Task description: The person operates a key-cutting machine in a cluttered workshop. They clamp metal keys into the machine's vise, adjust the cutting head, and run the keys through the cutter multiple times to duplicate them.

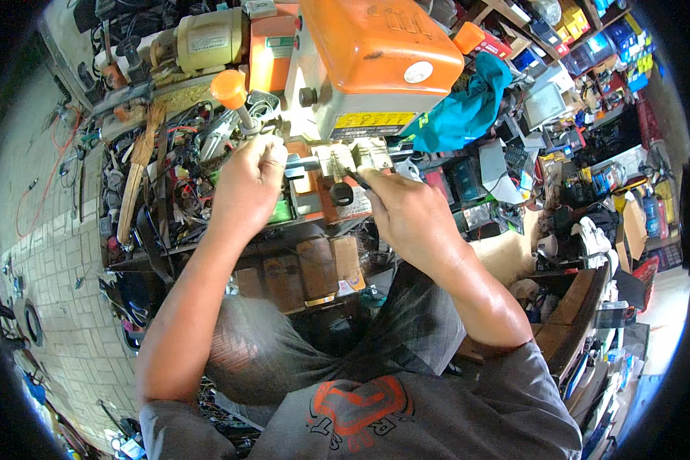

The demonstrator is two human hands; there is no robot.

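An orange and grey key-cutting machine [379,57] stands on the bench before me. In its metal clamp [334,161] sits a key with a black head [341,194], its head pointing towards me. My right hand [411,210] is just right of the key, fingers bent around a small dark part at the clamp; what that part is cannot be told. My left hand [250,184] is curled at the machine's left side, below a lever with an orange knob [228,89]; the fingertips are partly hidden, so its grip is unclear.
Loose tools and metal parts [190,167] crowd the bench at left, beside a wooden stick [135,184]. A cream-coloured motor [210,40] lies behind them. A teal cloth [471,115] hangs right of the machine. Boxes and parts fill the right side, with a wooden drawer [575,310] near my right elbow.
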